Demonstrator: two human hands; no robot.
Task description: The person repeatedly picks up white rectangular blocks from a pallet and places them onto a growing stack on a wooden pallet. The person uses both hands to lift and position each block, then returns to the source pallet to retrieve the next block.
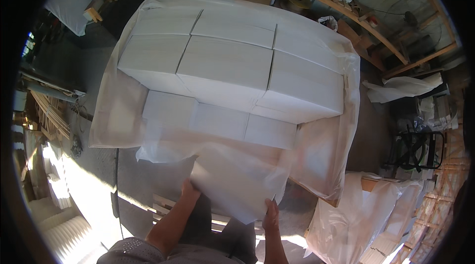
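In front of my body I hold a pale rectangular white carton (237, 185); mainly one broad face of it shows. My left hand (190, 188) grips its left edge, and my right hand (271, 213) is closed at its right edge, the fingers partly hidden. Just beyond it stands a large crate lined with translucent plastic film (118, 110). White cartons (225, 68) fill its far part in a higher layer. A lower row of cartons (222, 120) lies nearer to me. The film's near edge drapes down behind the held carton.
At the lower right stands another film-covered stack (341, 219). A black metal frame (418, 150) is at the right. Wooden slats (49, 115) lean at the left, and a slatted wooden pallet (163, 207) lies near my legs. A curved wooden beam (341, 4) runs along the back.
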